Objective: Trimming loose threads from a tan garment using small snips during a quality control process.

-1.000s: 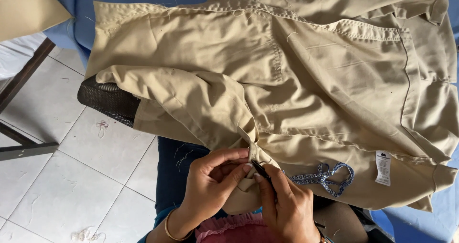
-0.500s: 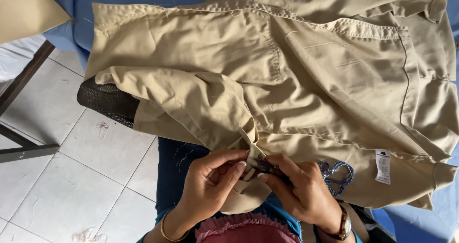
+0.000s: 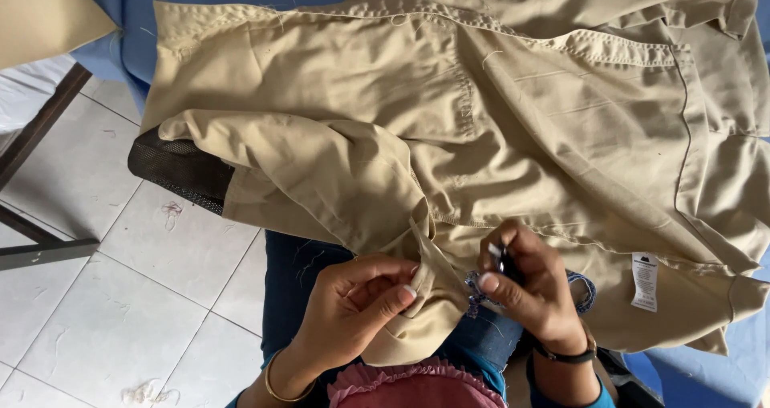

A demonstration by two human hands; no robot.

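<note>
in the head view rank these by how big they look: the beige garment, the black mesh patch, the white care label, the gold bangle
1. beige garment, by far the largest
2. black mesh patch
3. white care label and gold bangle on the left hand: too close to rank, since the bangle shows only partly and lies nearer the camera

Soft, even daylight fills the frame; faint shadows lie in the fabric folds, no glare, and focus stays sharp throughout.
</note>
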